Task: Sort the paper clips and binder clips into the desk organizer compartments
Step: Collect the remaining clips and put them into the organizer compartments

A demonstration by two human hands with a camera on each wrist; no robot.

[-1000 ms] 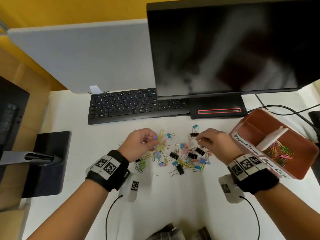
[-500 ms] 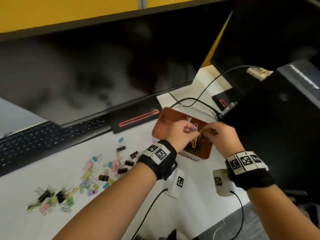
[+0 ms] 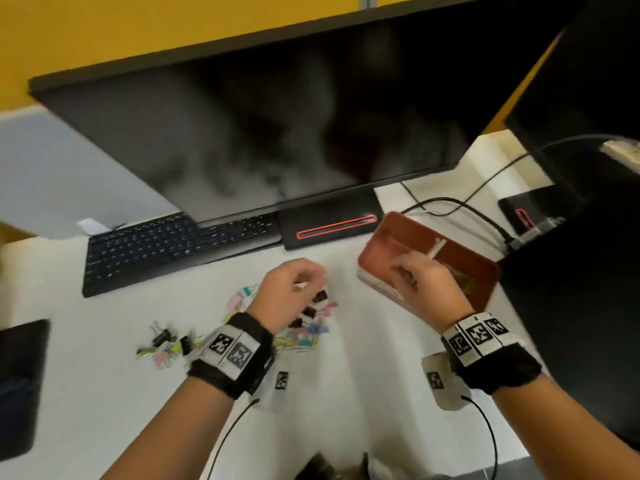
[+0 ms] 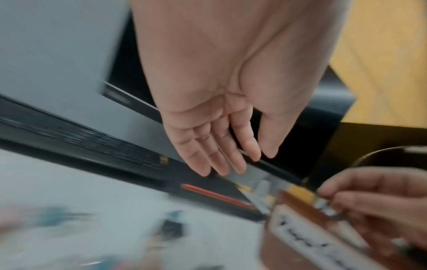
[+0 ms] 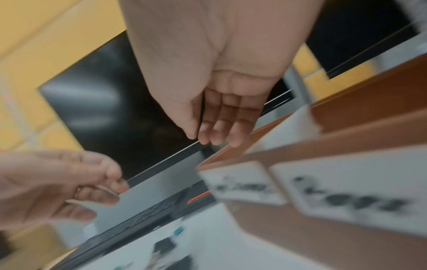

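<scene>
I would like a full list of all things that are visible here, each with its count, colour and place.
Monitor: one, black, screen dark, at the back of the desk.
Keyboard: one, black, under the monitor's left part.
Desk organizer: one, brown with white labels, right of centre.
Divider: one, white, inside the organizer.
Clips: many, black, pink, yellow, green and blue, scattered on the white desk.
Cables: black, behind the organizer; count unclear.
Wristbands: two, black with printed markers, one per wrist.
Left hand: over the clips, fingers relaxed, holding nothing.
Right hand: over the organizer, fingers relaxed, holding nothing.
</scene>
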